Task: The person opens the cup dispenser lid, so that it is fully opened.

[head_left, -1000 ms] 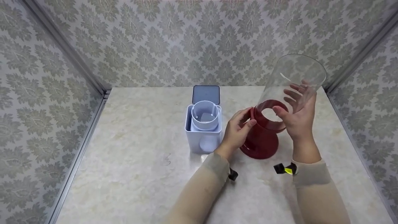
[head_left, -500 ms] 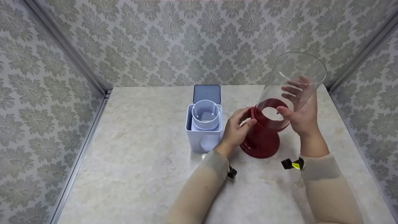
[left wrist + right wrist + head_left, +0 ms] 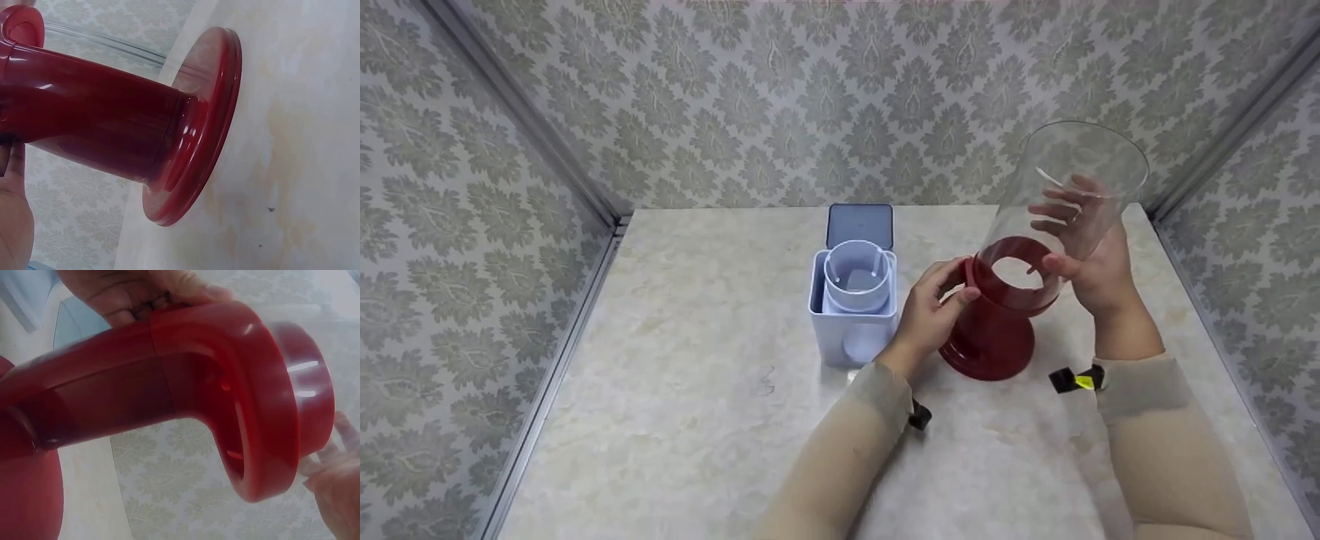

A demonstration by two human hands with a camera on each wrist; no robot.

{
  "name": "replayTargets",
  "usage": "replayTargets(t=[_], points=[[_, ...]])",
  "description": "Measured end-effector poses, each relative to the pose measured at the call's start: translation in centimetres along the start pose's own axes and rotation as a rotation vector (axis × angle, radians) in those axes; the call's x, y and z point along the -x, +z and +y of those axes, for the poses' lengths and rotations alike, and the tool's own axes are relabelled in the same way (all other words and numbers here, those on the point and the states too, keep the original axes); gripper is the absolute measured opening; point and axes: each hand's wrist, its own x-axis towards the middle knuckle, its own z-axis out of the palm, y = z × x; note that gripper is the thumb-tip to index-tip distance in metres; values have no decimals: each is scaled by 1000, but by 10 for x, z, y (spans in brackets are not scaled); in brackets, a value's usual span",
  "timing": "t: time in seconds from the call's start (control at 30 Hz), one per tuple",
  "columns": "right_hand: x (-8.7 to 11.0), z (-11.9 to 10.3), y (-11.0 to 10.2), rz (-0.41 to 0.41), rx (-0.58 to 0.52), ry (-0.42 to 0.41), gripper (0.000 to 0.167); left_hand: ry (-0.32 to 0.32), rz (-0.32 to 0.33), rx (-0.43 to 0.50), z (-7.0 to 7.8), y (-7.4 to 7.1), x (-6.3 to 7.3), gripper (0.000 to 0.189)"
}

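Observation:
A red stand [image 3: 990,352] with a round base is upright on the table, right of the middle in the head view. My left hand [image 3: 926,311] holds the stand's upper part near its ring-shaped collar, thumb and fingers on the left side. From the collar a clear open-topped cylinder [image 3: 1027,199] leans back and to the right. Around its right side my right hand [image 3: 1099,270] is wrapped, fingers behind the clear wall and thumb in front, near the red rim. The right wrist view shows the collar [image 3: 267,416] from beneath, my right hand [image 3: 337,489] beside it.
Left of the stand a white box [image 3: 829,341] has a round white cup [image 3: 857,300] set in its top. Behind them is a blue-grey square lid [image 3: 860,226]. Patterned walls [image 3: 780,97] enclose the back and both sides of the table [image 3: 682,390].
My right hand has swung round the cylinder: its thumb has slid rightward and its wrist outward to the right, while its fingers have shifted left behind it. My left hand stays on the stand.

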Motion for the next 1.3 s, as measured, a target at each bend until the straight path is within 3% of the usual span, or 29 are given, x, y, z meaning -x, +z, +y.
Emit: replayTargets(t=[0.17,0.6,1.3], points=[[0,1,0,-17,-6,-19,96,-5,0,-15,0,0,0,55],[6,-4,15,65,78,-54,96,27,-17,-75,2,-3,0,59],[13,-12,38,257,277,-101,113,-6,-7,-13,0,0,2,58]])
